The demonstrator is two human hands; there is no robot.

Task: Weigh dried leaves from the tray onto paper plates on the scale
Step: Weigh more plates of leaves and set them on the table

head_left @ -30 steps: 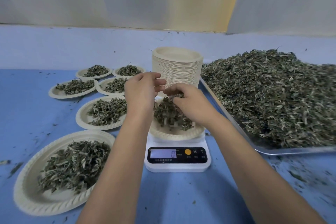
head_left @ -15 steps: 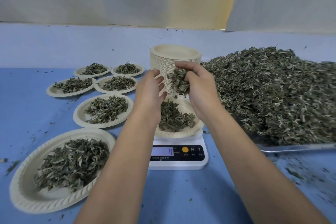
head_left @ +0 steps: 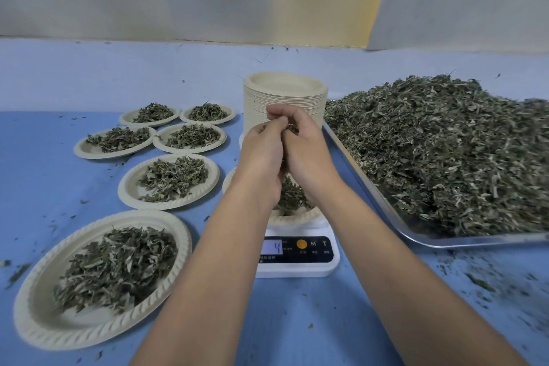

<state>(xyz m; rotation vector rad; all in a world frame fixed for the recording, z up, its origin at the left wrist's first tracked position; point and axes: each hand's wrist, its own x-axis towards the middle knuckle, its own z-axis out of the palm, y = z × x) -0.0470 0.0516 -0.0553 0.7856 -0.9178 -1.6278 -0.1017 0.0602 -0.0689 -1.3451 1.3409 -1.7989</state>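
Both my hands meet above the paper plate that sits on the white scale. My right hand grips a clump of dried leaves. Pressed against it, my left hand has curled fingers that pinch at the same clump. The plate below holds a small heap of leaves, mostly hidden by my wrists. The scale's display shows 4. At the right, a metal tray carries a big pile of dried leaves.
A tall stack of unused paper plates stands just behind the scale. Several plates filled with leaves lie to the left on the blue table, the nearest one at the front left. Leaf crumbs are scattered at the front right.
My right hand lifted a clump of leaves off the plate on the scale. My left hand then closed in against it, and the display went from 0 to 4.
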